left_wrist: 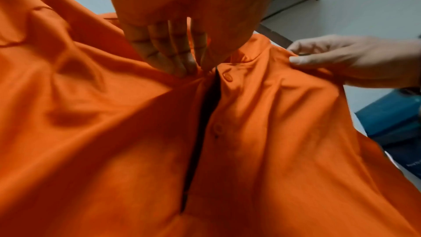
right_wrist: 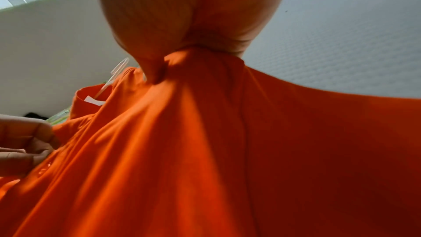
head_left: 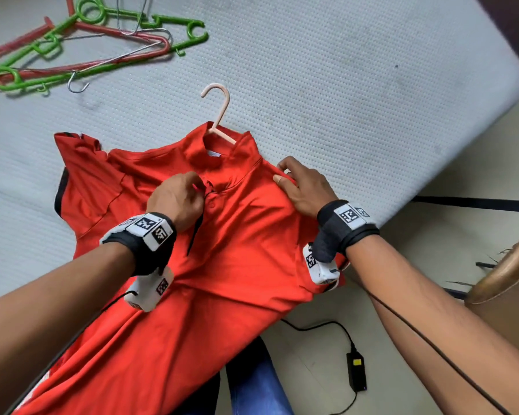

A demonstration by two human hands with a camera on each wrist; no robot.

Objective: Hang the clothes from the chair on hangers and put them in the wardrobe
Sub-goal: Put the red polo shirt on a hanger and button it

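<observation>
- Red polo shirt (head_left: pixel 222 235) lies on the mattress (head_left: pixel 342 85), pink hanger (head_left: pixel 219 115) hooking out at 12 o'clock.
- Your left hand (head_left: pixel 177 202) pinches the placket; your right hand (head_left: pixel 306 187) pinches the shoulder at 3 o'clock.
- You're seating the hanger; next, grasp its hook and lift.

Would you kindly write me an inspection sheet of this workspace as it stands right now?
Surface: grey mattress, textured, shirt spread on it.
Job's things: red shirt lying flat, hem hanging off the edge; pink hanger inside the neck, hook sticking out.
Clutter: pile of spare hangers, green, red and wire.
Hands: left hand pinches the button placket; right hand pinches the shoulder.
Cables: black power adapter and its cord on the floor.
Surroundings: wooden chair at right; wardrobe not seen.
</observation>
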